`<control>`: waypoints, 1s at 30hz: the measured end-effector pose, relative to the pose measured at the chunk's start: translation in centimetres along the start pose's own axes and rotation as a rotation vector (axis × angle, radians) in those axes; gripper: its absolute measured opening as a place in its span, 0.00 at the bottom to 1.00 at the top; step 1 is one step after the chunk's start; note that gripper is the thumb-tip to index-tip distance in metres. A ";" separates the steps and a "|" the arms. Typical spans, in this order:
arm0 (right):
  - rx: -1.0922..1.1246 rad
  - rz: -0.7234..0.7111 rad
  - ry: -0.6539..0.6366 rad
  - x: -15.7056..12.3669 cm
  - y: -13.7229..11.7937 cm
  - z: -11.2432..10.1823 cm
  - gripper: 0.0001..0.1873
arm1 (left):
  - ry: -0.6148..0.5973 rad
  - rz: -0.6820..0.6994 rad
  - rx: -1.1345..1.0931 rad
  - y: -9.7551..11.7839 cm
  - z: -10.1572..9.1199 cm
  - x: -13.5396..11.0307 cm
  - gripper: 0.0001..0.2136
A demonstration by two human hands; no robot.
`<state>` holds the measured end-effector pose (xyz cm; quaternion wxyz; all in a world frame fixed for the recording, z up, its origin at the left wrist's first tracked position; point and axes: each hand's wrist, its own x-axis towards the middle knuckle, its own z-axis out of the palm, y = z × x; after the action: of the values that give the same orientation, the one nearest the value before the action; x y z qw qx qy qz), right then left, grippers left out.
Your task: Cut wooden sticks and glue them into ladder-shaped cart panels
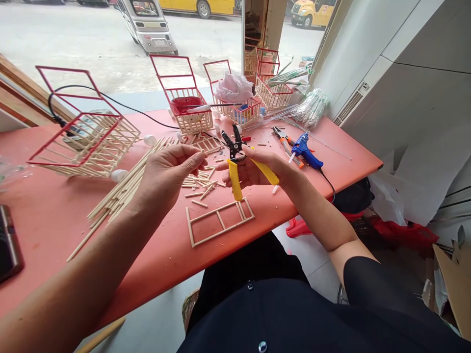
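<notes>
My right hand [263, 169] grips yellow-handled cutting pliers [235, 164], black jaws pointing up and away. My left hand [172, 169] is pinched shut on a short thin wooden stick [206, 156] held close to the pliers' jaws. Below both hands a flat frame of glued wooden sticks [221, 220] lies on the red table [55, 215]. Cut stick pieces [200, 184] are scattered between my hands. A bundle of long sticks [121, 191] lies under my left wrist.
A tipped stick-and-red-wire basket [86, 137] lies at left; three more baskets [187, 105] stand at the back. A blue glue gun [305, 152] and orange pliers [287, 142] rest at right. A dark phone [9, 245] sits at the left edge.
</notes>
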<state>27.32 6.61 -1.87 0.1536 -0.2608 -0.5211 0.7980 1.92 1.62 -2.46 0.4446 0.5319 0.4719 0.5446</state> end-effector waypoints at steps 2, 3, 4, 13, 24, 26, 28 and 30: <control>0.010 0.017 -0.030 0.1 0.0 -0.1 0.37 | -0.009 0.033 0.005 0.2 0.2 -0.1 0.09; 0.011 0.020 -0.037 0.2 0.1 -0.2 0.37 | 0.000 0.080 0.037 0.5 0.3 -0.2 0.07; 0.010 0.021 -0.042 0.3 0.2 -0.3 0.37 | 0.017 0.149 0.094 0.9 0.5 -0.2 0.05; 0.005 0.017 -0.094 1.0 1.0 -0.2 0.33 | 0.107 0.730 0.687 3.2 2.2 0.9 0.03; 0.031 0.036 -0.073 0.8 1.1 0.4 0.33 | 0.129 0.733 0.906 3.8 1.7 2.8 0.06; 0.029 0.025 -0.070 0.7 1.0 0.5 0.34 | 0.167 0.638 0.813 4.6 1.6 2.0 0.06; 0.037 0.008 -0.054 0.8 0.9 0.5 0.35 | 0.175 0.497 0.707 4.9 1.4 0.9 0.06; 0.056 -0.015 -0.018 1.0 0.8 0.5 0.36 | 0.105 0.347 0.617 4.7 0.9 -0.2 0.07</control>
<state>26.26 6.41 -2.68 0.1622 -0.2451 -0.5017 0.8136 2.93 0.72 2.16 0.1391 0.6846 0.5392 0.4703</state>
